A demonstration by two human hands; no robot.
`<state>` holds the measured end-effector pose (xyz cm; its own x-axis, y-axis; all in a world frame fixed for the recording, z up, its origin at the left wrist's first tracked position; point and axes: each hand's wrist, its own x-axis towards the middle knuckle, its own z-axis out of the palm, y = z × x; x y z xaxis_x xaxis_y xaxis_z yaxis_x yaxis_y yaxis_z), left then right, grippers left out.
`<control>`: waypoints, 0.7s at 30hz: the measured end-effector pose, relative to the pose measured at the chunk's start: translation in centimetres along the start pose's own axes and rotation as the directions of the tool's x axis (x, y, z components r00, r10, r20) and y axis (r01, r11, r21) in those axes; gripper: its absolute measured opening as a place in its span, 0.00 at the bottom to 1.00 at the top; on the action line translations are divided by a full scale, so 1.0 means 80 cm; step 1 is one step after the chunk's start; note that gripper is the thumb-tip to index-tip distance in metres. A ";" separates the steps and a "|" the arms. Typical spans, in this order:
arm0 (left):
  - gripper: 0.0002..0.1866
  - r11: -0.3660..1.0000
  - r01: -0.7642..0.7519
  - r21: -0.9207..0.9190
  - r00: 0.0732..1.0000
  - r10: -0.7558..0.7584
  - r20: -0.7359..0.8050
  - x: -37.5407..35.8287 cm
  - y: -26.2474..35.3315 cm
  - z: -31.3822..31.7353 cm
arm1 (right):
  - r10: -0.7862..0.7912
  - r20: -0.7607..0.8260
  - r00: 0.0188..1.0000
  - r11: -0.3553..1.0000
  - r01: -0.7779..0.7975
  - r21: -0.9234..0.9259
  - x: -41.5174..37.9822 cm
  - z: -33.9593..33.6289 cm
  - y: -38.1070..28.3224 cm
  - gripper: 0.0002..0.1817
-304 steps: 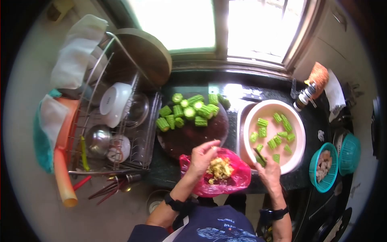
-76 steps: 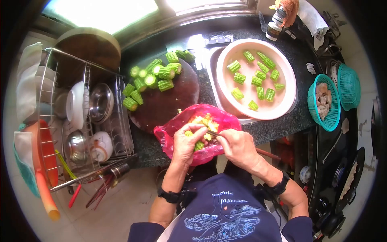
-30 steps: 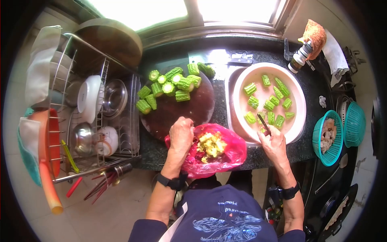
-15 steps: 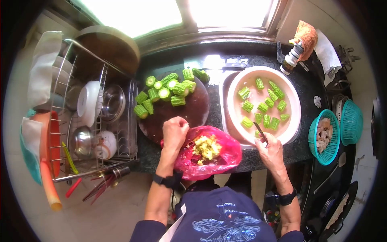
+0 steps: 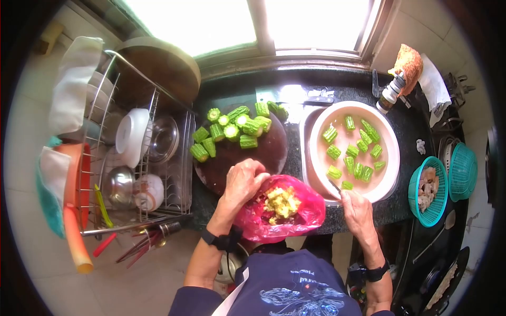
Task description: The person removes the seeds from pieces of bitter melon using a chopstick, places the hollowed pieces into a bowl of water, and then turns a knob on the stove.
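Observation:
My left hand point(image 5: 243, 181) is curled closed at the left rim of a pink plastic bag point(image 5: 313, 213); what its fingers hold, if anything, is hidden. Yellowish pulp scraps point(image 5: 283, 203) fill the bag's mouth. In my right hand point(image 5: 357, 211) is a slim dark tool, seemingly a small knife point(image 5: 333, 186), over the near rim of a white basin point(image 5: 394, 158). Several green gourd pieces point(image 5: 352, 150) lie in the basin's water. Other cut gourd chunks point(image 5: 231, 131) are heaped on a round dark board point(image 5: 271, 152) beyond my left hand.
A dish rack point(image 5: 153, 118) with bowls and pans stands left, a round wooden board point(image 5: 158, 58) behind it. At right are a teal basket point(image 5: 412, 192) of pale pieces, another teal basket point(image 5: 465, 171) and a spray-headed bottle point(image 5: 390, 95). A knife point(image 5: 319, 99) lies by the window.
The whole view has shifted slightly. The knife in my right hand has swung left and nearer to me, from over the water to the basin's rim. My left hand stays closed by the bag.

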<state>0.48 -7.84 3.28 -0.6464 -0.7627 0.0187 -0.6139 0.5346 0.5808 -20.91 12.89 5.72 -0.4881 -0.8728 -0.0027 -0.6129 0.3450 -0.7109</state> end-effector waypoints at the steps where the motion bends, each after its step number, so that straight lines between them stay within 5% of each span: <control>1: 0.11 0.996 0.058 -0.073 0.998 -0.061 -0.034 0.008 -0.002 0.002 | 0.009 -0.012 1.000 1.000 -0.010 -0.009 0.000 -0.002 -0.001 0.16; 7: 0.23 0.967 -0.027 0.255 0.924 0.121 -0.362 0.044 -0.030 0.012 | 0.184 0.069 0.981 0.983 -0.184 -0.011 -0.012 -0.009 0.004 0.12; 11: 0.23 0.952 -0.030 0.305 0.951 0.121 -0.284 0.053 -0.041 0.024 | 0.205 0.070 0.976 0.979 -0.203 -0.029 -0.018 -0.002 0.006 0.12; 13: 0.25 0.948 0.100 0.301 0.965 -0.019 -0.263 0.054 -0.034 0.023 | 0.189 0.065 0.980 0.982 -0.190 0.000 -0.018 0.003 0.005 0.12; 21: 0.23 0.958 0.051 0.282 0.965 0.025 -0.260 0.032 -0.052 0.016 | 0.142 0.090 0.986 0.990 -0.144 0.014 -0.009 0.011 -0.013 0.10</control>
<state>0.82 -11.55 -0.11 -0.5220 -0.8172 0.2443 -0.7487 0.5762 0.3278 -19.36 12.86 5.82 -0.5120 -0.8426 -0.1670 -0.5280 0.4620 -0.7126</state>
